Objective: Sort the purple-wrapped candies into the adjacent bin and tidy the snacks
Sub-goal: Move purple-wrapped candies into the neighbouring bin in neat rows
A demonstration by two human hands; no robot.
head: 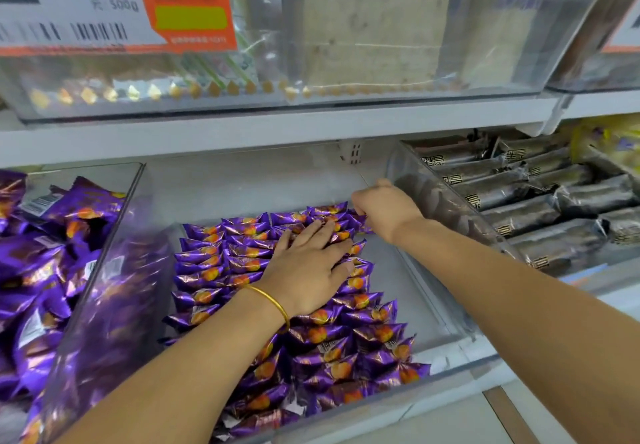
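Purple-wrapped candies with orange centres lie in neat rows inside the clear middle bin. My left hand, with a gold bangle on its wrist, lies flat on the rows, fingers spread, holding nothing. My right hand reaches to the back right of the rows, fingers curled down at a candy there; what it grips is hidden. The left bin holds a loose heap of larger purple packets.
The right bin is filled with dark grey wrapped bars. A shelf above carries a clear bin and an orange and white price label. The middle bin's right side shows bare floor.
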